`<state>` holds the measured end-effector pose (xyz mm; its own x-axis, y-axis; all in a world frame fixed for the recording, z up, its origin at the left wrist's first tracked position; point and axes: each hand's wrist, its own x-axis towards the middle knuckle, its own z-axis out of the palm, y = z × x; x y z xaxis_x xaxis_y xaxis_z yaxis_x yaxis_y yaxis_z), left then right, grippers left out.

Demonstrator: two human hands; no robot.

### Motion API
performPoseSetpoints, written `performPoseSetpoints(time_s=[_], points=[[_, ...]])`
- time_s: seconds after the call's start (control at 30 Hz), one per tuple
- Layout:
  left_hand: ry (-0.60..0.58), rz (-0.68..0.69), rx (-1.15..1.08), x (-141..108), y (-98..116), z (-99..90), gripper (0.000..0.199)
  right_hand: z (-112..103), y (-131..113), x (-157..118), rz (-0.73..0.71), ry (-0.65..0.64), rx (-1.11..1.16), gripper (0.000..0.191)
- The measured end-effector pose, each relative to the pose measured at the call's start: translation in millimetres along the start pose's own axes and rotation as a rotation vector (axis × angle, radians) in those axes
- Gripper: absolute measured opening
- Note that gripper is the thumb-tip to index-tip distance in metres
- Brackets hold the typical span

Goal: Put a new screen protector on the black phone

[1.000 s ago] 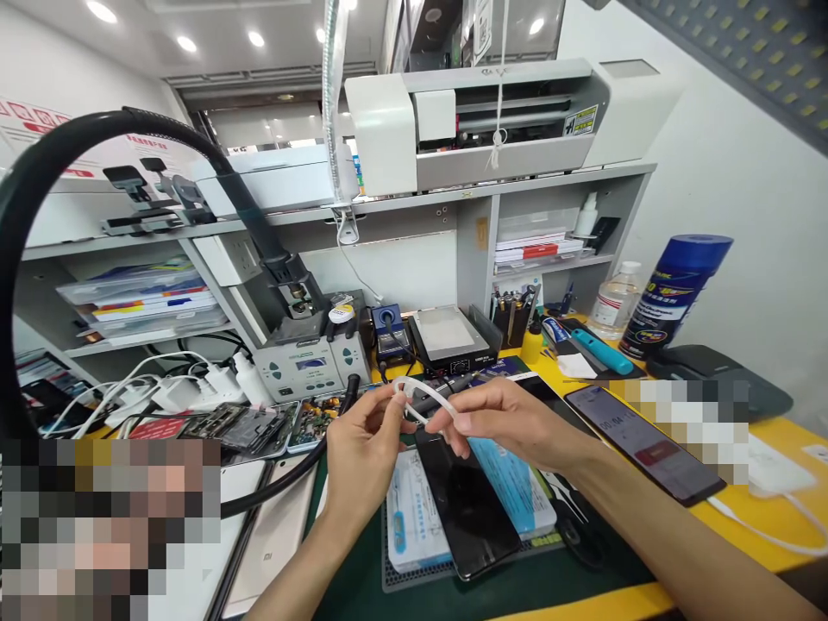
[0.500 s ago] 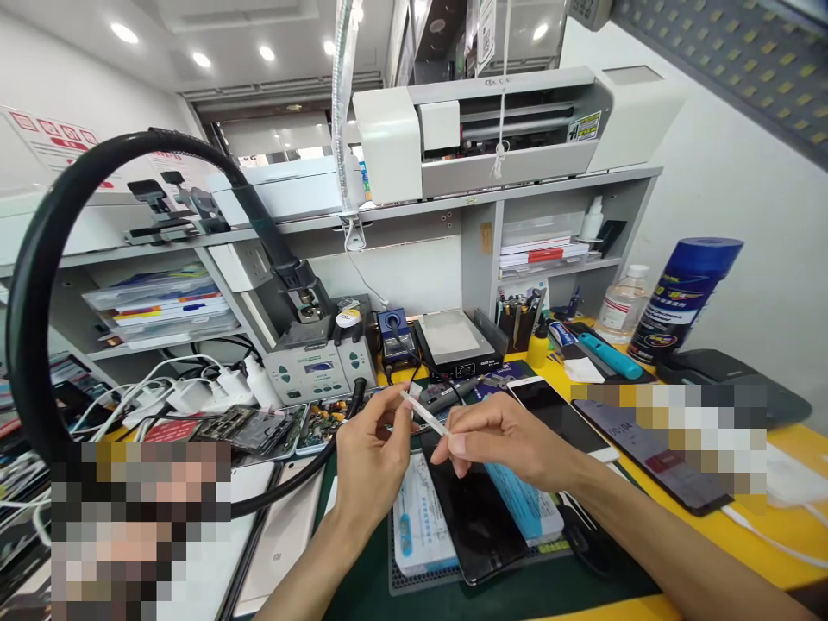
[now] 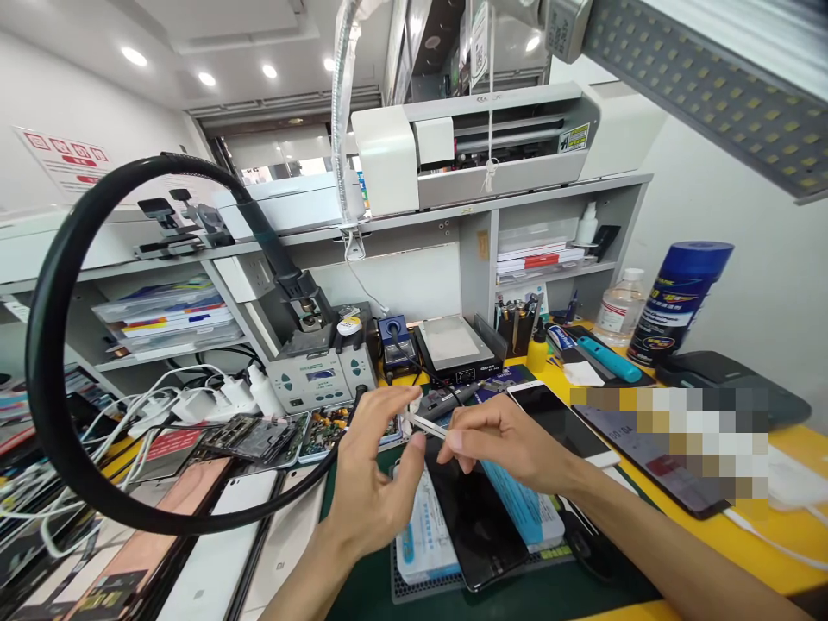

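My right hand [image 3: 511,440] is closed around a thin white stick [image 3: 429,426], pinched between thumb and fingers and pointing left. Around the stick's far end, the thumb and forefinger of my left hand [image 3: 375,470] are spread apart. A small white bit [image 3: 414,404] shows by the left fingertips; whether it belongs to the stick I cannot tell. Below both hands a black phone [image 3: 482,526], screen up, lies across a blue-and-white packet [image 3: 423,539]. My right hand hides the phone's upper end in part.
A white-framed phone [image 3: 549,418] and a lit phone [image 3: 637,448] lie to the right. Several phones, including a white one [image 3: 220,552], lie left beneath a black hose [image 3: 48,362]. A hot-air station [image 3: 316,377], a heating plate [image 3: 453,341] and a blue spray can [image 3: 679,302] stand behind.
My left thumb and forefinger have parted from the stick's end. The right hand keeps its pinch on the stick. The whole view has shifted slightly.
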<state>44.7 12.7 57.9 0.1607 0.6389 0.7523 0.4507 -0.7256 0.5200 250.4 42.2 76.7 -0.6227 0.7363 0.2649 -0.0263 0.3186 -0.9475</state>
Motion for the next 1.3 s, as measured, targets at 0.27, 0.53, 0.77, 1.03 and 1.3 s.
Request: performPoseSetpoints(time_s=[0.27, 0.53, 0.77, 1.03, 1.3], points=[[-0.098, 0.049, -0.084, -0.4, 18.3, -6.2, 0.026, -3.7, 3.8, -1.9, -0.142, 0.169, -0.036, 0.022], [0.112, 0.445, 0.341, -7.8, 10.9, 3.8, 0.041, 15.4, 1.4, -12.4, -0.635, 0.476, -0.575, 0.022], [0.109, 0.47, 0.404, -10.7, 11.5, 9.2, 0.043, 26.4, 6.0, -10.9, -0.657, 0.51, -0.568, 0.026], [0.179, 0.3, 0.164, -15.4, 19.1, 18.3, 0.036, 26.5, 4.5, -13.6, -0.453, 0.527, -0.396, 0.016], [0.173, 0.127, -0.043, -22.8, 18.0, 24.7, 0.034, 26.4, 2.1, -15.3, -0.446, 0.514, -0.249, 0.018]])
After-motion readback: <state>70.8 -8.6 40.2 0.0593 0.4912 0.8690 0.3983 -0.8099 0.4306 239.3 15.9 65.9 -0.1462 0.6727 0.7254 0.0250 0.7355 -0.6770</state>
